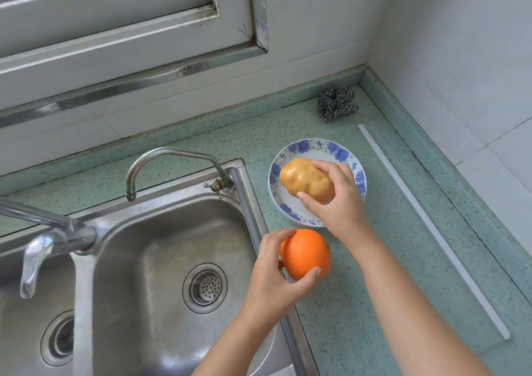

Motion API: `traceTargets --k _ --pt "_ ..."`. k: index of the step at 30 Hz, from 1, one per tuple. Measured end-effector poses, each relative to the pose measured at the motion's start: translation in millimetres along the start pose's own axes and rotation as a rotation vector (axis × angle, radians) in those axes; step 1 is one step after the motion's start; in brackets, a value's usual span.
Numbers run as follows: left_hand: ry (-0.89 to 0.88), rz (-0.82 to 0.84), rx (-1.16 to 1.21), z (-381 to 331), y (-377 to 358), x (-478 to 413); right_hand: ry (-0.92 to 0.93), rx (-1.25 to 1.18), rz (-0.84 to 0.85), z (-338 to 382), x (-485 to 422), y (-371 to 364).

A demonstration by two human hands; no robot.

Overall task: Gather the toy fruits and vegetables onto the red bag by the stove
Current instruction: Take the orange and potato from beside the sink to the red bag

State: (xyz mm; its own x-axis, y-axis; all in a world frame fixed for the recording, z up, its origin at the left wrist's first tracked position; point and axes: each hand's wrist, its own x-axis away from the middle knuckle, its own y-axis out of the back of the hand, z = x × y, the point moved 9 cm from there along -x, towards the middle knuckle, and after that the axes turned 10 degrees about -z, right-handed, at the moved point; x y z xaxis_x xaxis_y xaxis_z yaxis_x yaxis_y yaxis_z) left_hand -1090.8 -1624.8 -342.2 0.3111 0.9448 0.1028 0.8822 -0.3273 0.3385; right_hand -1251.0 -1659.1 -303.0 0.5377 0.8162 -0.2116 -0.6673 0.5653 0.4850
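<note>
A tan toy potato (pixel 302 178) lies in a white bowl with a blue flower rim (pixel 328 147) on the green counter right of the sink. My right hand (pixel 336 200) is closed around the potato's right end. Just in front of the bowl, my left hand (pixel 276 278) grips a smooth orange toy fruit (pixel 305 253) at the counter's edge beside the sink. Neither the red bag nor the stove is in view.
A steel double sink (pixel 161 260) with two taps fills the left. A steel wool scourer (pixel 335 102) sits in the back corner. A long white strip (pixel 431 229) lies along the counter on the right. Tiled walls and a window frame stand behind.
</note>
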Motion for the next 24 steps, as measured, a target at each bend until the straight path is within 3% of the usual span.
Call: traceTargets --k 12,24 --pt "-0.029 -0.141 0.044 -12.3 45.2 28.6 0.033 -0.027 -0.026 36.0 49.7 26.8" --pt "-0.032 -0.377 0.111 -11.9 110.7 84.4 0.102 -0.071 0.057 89.7 109.5 20.0"
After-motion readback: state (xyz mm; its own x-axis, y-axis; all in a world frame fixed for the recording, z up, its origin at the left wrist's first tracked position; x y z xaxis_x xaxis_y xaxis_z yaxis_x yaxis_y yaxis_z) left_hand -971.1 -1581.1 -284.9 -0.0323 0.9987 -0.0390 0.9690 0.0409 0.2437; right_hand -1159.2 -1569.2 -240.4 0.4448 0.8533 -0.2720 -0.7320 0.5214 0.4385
